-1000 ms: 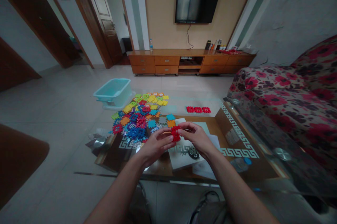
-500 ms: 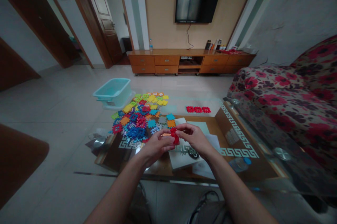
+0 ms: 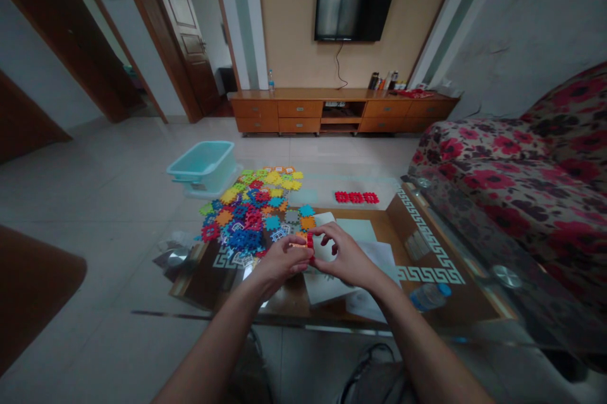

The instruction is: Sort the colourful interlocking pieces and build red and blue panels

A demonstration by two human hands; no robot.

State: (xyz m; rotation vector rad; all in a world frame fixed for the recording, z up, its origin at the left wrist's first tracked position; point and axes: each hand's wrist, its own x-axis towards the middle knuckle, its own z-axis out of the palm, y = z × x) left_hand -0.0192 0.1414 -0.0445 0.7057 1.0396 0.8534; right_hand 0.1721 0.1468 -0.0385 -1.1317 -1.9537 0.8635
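I had my left hand [image 3: 281, 262] and right hand [image 3: 347, 258] pinching the red piece [image 3: 310, 241] between fingertips, low over the glass table [image 3: 417, 227] beside the coloured pile [image 3: 251, 211], where a crooked squeeze could have flicked it off the edge.

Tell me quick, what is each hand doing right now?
Left hand: closed, pinching the red piece.
Right hand: closed, gripping the same red piece from the other side.

Glass tbl [image 3: 327, 329], multicolour tile pile [image 3: 251, 214] on left; red tile row [image 3: 355, 197] nr far edge
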